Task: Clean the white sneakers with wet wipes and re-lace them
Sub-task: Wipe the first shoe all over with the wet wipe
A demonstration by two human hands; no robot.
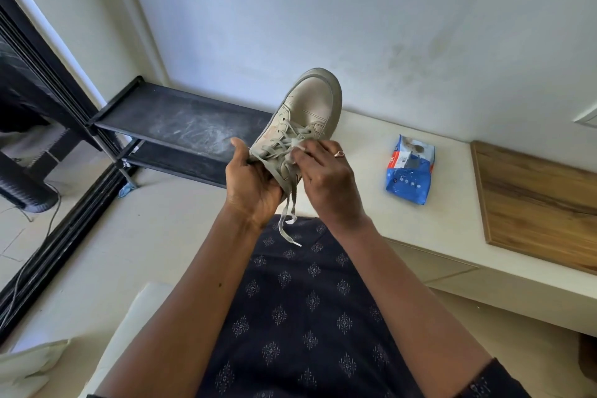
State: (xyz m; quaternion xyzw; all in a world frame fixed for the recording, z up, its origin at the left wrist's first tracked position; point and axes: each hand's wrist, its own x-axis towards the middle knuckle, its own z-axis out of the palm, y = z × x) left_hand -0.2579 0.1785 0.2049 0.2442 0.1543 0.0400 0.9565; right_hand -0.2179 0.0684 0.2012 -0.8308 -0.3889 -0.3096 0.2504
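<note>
Lap fabric (307,317) lies below the sneaker (313,107), its heel gripped by the left hand (255,181), right hand (326,181) pinching a wipe (298,146) on the laces (277,147); rubbing could snag their dangling ends

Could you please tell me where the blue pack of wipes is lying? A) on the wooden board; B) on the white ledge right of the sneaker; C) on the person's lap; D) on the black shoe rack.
B: the blue pack of wipes lies on the white ledge, between the held sneaker and the wooden board.
</note>
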